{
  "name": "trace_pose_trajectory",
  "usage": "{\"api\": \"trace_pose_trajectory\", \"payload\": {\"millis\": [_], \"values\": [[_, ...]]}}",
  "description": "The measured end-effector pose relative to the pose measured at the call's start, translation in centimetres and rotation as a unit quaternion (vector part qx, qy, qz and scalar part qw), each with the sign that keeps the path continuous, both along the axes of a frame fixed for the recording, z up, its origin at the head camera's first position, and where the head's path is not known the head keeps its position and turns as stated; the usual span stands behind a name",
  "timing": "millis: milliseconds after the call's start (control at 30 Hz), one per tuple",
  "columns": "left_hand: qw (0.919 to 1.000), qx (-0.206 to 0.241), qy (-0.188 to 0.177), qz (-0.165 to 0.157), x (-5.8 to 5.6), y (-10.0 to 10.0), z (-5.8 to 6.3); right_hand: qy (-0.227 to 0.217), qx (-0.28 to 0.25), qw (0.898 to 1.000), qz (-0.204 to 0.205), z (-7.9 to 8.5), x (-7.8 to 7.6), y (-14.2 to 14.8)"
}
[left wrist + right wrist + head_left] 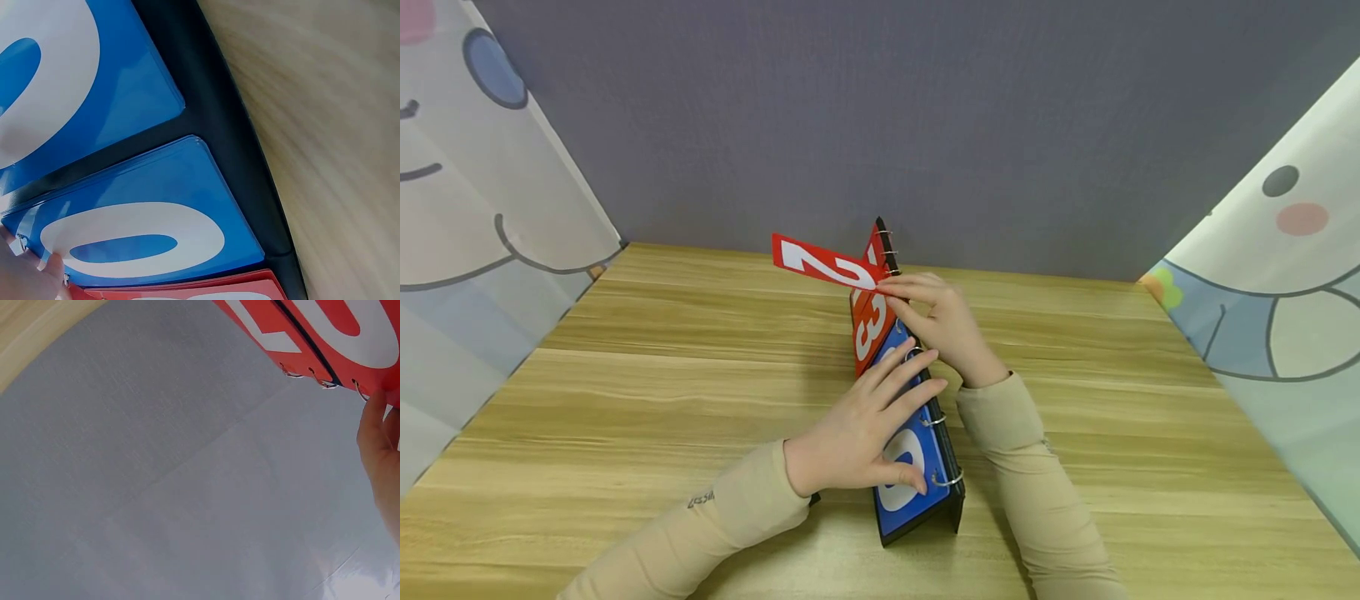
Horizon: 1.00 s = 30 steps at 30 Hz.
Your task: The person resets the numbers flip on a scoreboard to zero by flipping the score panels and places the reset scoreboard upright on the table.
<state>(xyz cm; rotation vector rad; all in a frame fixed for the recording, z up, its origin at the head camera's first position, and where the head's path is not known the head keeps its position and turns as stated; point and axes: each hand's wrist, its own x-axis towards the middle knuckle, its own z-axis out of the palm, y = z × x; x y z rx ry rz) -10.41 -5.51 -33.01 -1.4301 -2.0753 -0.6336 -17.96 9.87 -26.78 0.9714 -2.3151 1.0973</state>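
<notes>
A tabletop flip scoreboard stands lengthwise away from me, its black stand (219, 100) carrying number cards on metal rings. My right hand (943, 321) pinches a red card with a white 2 (820, 258) near its ringed edge. That card sticks out to the left, lifted off the red 3 card (871, 327) below it. Across the nearer blue cards (934, 467), my left hand (865, 429) lies with fingers spread, fingertips at the ringed top edge. A blue 0 card (200, 181) fills much of the left wrist view. In the right wrist view, fingertips touch a red card (369, 331) beside its ring.
The scoreboard stands on a wood-grain table (700, 333). Behind it rises a grey backdrop (1000, 125). Cartoon-printed sheets hang at the left (467, 358) and right (1285, 292) sides of the table.
</notes>
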Motion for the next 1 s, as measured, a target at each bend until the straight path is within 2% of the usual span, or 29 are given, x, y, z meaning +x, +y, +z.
{"api": "trace_pose_trajectory", "payload": {"millis": [400, 733, 800, 867, 933, 1000], "values": [[1.0, -0.004, -0.007, 0.0, 0.0, 0.0, 0.0, -0.072, 0.019, 0.997, 0.027, 0.1, -0.2, 0.4], [1.0, 0.006, -0.005, -0.004, 0.1, 0.0, 0.1, -0.062, 0.022, 0.997, 0.05, -0.1, -0.6, 0.5], [0.9999, 0.007, -0.005, -0.005, 0.1, 0.0, 0.1, -0.082, 0.006, 0.995, 0.054, -0.2, -0.6, 0.6], [0.9999, 0.008, -0.005, -0.007, 0.1, 0.0, 0.1, -0.125, -0.031, 0.99, 0.062, -0.3, -0.7, 0.7], [0.9999, 0.009, -0.007, -0.008, 0.1, 0.0, 0.1, -0.172, -0.081, 0.98, 0.052, -0.3, -0.7, 0.9], [0.9999, 0.008, -0.01, -0.008, 0.1, 0.0, 0.1, -0.213, -0.143, 0.965, 0.042, -0.4, -1.0, 1.1]]}}
